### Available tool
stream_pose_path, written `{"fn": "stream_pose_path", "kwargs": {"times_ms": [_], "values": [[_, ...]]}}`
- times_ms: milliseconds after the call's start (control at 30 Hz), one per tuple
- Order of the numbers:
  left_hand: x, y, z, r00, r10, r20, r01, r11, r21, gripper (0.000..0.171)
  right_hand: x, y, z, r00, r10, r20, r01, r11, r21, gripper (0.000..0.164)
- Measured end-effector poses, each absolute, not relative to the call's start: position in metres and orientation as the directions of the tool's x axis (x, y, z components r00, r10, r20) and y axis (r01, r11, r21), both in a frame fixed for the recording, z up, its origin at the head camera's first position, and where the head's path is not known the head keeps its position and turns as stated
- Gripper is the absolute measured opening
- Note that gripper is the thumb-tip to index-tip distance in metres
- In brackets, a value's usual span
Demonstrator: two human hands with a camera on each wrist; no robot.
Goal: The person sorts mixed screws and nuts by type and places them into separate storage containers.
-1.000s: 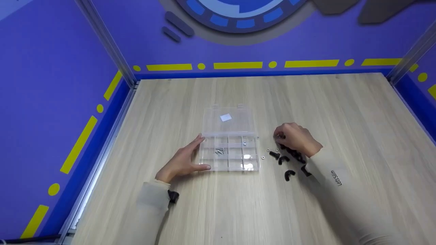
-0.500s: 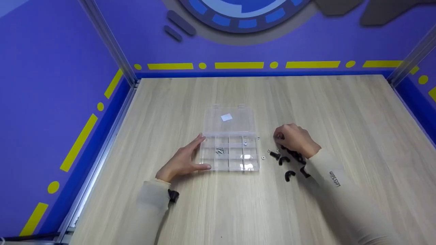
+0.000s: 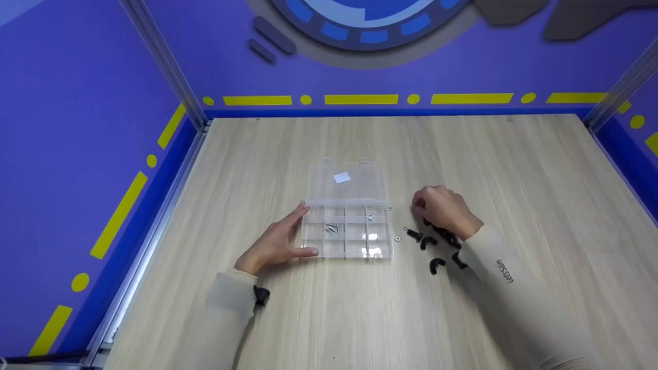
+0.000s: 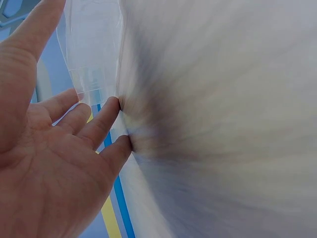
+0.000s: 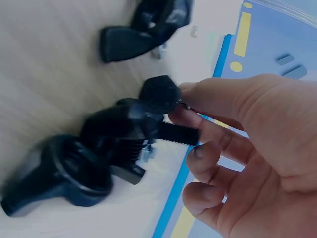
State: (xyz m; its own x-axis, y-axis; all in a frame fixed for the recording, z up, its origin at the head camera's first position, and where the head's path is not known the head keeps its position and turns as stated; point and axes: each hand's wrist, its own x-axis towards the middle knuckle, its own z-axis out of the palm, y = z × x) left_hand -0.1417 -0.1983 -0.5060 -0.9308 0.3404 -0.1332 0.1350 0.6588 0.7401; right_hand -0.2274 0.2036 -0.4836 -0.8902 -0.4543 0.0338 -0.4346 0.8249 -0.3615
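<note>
Nearest the viewer, two pale sleeves are seen reaching forward over the wooden table [image 3: 514, 154]. The left hand [image 3: 275, 241] is laid flat with its fingers straight and spread; the thumb is set along the front edge of the clear organiser box [image 3: 345, 231] and the fingertips [image 4: 111, 106] are pressed against its left wall, as the left wrist view confirms. Nothing is gripped by this hand — the box is only touched.

The right hand [image 3: 444, 210] is held to the right of the box, wrist raised and fingers curled downward over a scatter of black fittings [image 3: 437, 241]. In the right wrist view a black bolt [image 5: 166, 111] is pinched between thumb and forefinger, its rounded head pointing away from the palm and its threaded shank lying across the middle finger; the remaining fingers are loosely bent beneath. The bolt is thus kept just above the pile, well apart from the box.

The box base is divided into small compartments. A few silver screws [image 3: 331, 227] are held in a left-centre compartment, and a small silver piece [image 3: 369, 217] is seen in a far-right one; what lies in the shiny near-right cells cannot be told. Small silver nuts [image 3: 397, 238] lie on the table between box and fittings.

Farther off, the transparent lid [image 3: 344, 180] is folded back flat — a white label is borne on it.
</note>
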Motion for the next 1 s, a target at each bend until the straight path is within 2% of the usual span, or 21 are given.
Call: {"fn": "stream_pose_path", "kwargs": {"times_ms": [300, 667, 1000], "values": [[-0.143, -0.198, -0.507, -0.932, 0.333, -0.139, 0.129, 0.669, 0.732, 0.109, -0.223, 0.191, -0.471, -0.848, -0.517, 0.118, -0.52, 0.766, -0.379, 0.008], [-0.143, -0.197, -0.508, -0.934, 0.323, -0.152, 0.115, 0.677, 0.727, 0.11, -0.22, 0.172, -0.461, -0.771, -0.587, 0.247, -0.636, 0.69, -0.345, 0.006], [-0.142, -0.197, -0.507, -0.934, 0.333, -0.128, 0.144, 0.68, 0.719, 0.109, -0.215, 0.156, -0.459, -0.73, -0.646, 0.224, -0.676, 0.632, -0.378, 0.014]]}}
